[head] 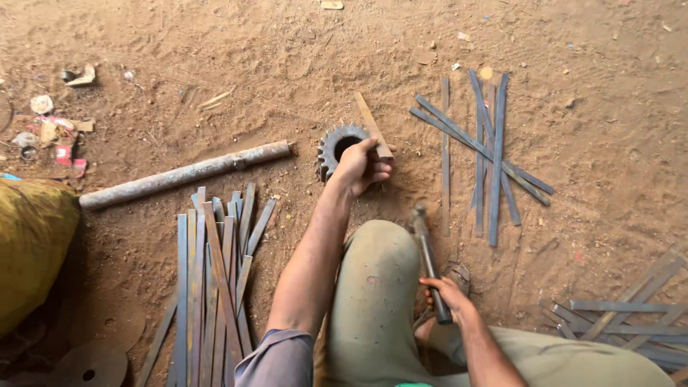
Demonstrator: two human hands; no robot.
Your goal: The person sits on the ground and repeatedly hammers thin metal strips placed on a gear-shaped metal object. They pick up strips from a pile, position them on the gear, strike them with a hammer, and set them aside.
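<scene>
My left hand (pixel 364 165) grips a short flat metal strip (pixel 372 123) and holds it across a toothed steel gear (pixel 337 145) that lies on the sandy ground. My right hand (pixel 447 295) is closed around the handle of a hammer (pixel 428 254), raised beside my knee with its head pointing toward the gear, a short way right of the strip. My bent knee in olive trousers (pixel 376 287) sits between the two arms.
A bundle of long flat metal strips (pixel 211 279) lies at lower left, with a rusty pipe (pixel 183 174) above it. More strips lie crossed at upper right (pixel 487 150) and lower right (pixel 631 322). A yellow sack (pixel 32 244) and a round metal disc (pixel 89 365) are at left.
</scene>
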